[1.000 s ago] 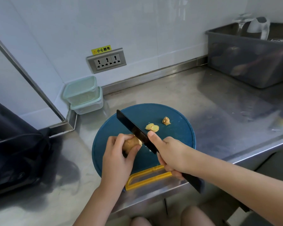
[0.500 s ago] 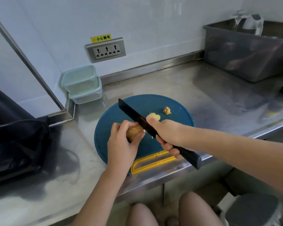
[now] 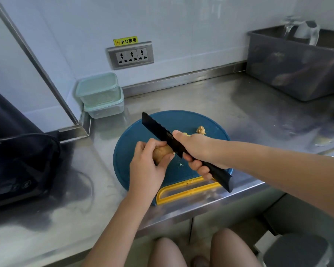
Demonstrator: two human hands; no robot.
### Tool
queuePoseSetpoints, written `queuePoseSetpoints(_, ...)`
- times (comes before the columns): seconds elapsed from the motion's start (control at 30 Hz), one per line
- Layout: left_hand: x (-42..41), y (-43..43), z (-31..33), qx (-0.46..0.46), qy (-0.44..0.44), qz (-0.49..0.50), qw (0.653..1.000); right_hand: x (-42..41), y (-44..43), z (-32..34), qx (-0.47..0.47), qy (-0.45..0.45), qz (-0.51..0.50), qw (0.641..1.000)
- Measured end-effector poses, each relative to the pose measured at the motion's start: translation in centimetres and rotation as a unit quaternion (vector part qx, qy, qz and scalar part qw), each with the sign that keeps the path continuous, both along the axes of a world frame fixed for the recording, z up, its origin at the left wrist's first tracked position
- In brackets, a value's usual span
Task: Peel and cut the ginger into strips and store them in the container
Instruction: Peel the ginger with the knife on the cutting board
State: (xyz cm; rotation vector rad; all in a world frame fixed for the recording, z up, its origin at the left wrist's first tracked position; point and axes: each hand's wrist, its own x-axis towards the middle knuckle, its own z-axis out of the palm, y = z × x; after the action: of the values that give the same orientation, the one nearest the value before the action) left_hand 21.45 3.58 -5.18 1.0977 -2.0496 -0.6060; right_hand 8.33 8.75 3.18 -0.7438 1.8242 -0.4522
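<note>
Two hands were engaged over the blue cutting board [image 3: 127, 149]. My left hand [image 3: 146, 166] was curled round the ginger [image 3: 162, 152], thumb and fingertips wrapped over its unpeeled skin. It appeared to be raised off the board's centre, not braced flat on it. My right hand [image 3: 197, 151] gripped the handle of the black knife [image 3: 156, 130], forefinger laid along the spine. The heel of the blade sat against the exposed end of the ginger.

Hazards, as I judged them:
1. The edge met the root just beside my left thumb tip. A slip on the rounded skin could carry the blade into that thumb.
2. The blade was long for so small a piece, so a stroke would be hard to control.
3. A deep stroke would remove flesh with the peel and leave less for strips.
4. The board's yellow handle [image 3: 187, 189] lay close to the counter's [image 3: 239, 105] front edge. Heavy pressure there could shift the board.

Surroundings:
- A trimmed knob [image 3: 201, 130] lay at the far side of the board, with another piece partly hidden behind my right hand.
- Two stacked containers [image 3: 98, 91] stood in the back-left corner, well apart from the board and with lids on. One would need opening before storage. Nothing stood between them and the board.
- A wall socket [image 3: 130, 54] sat above them.
- A grey tub [image 3: 293, 70] stood far right.
- A dark bag [image 3: 17, 160] lay at the left.
</note>
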Motion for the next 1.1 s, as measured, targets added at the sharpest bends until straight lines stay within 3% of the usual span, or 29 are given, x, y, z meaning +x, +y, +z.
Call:
queuePoseSetpoints(0.23, -0.1, 0.1, 0.0, -0.004, 0.002, 0.006, 1.000, 0.5, -1.3, 0.0, -0.030, -0.004, -0.001, 1.000)
queuePoseSetpoints(0.63, -0.1, 0.3, 0.3, 0.003, 0.013, -0.006, 1.000, -0.6, 2.5, -1.2, 0.017, -0.056, -0.036, 0.998)
queuePoseSetpoints(1.1, 0.0, 0.1, -0.2, -0.003, 0.013, 0.002, 1.000, 0.8, 0.4, -0.7, 0.023, -0.019, -0.045, 0.999)
